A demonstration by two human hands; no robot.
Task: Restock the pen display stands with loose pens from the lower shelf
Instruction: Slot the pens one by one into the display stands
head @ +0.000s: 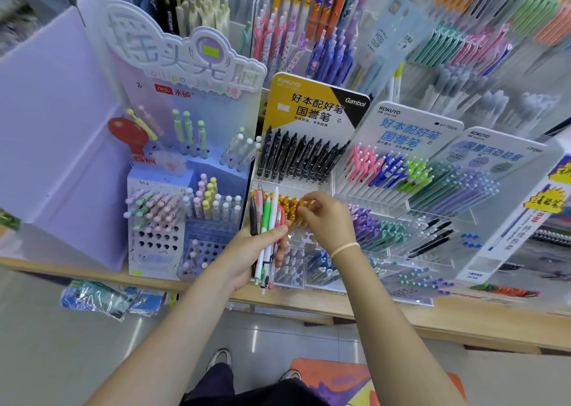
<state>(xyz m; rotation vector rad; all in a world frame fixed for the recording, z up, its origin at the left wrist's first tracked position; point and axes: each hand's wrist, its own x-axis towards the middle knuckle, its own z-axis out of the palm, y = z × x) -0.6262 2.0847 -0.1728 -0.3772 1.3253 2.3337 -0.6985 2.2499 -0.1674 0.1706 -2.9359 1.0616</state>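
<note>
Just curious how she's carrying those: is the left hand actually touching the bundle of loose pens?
Touching. The head view shows the left hand with its thumb and fingers wrapped around the bundle of loose pens, which stick out above and below the grip.

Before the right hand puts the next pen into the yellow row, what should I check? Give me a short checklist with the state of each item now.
1. Left hand grips the bundle of loose pens firmly: ok.
2. Right hand is at the yellow pen row: ok.
3. Right hand pinches one pen only: cannot tell, its fingers hide it.
4. A free slot is in the yellow row: cannot tell, the hand covers it.
5. Black pen row above stands undisturbed: ok.
</note>
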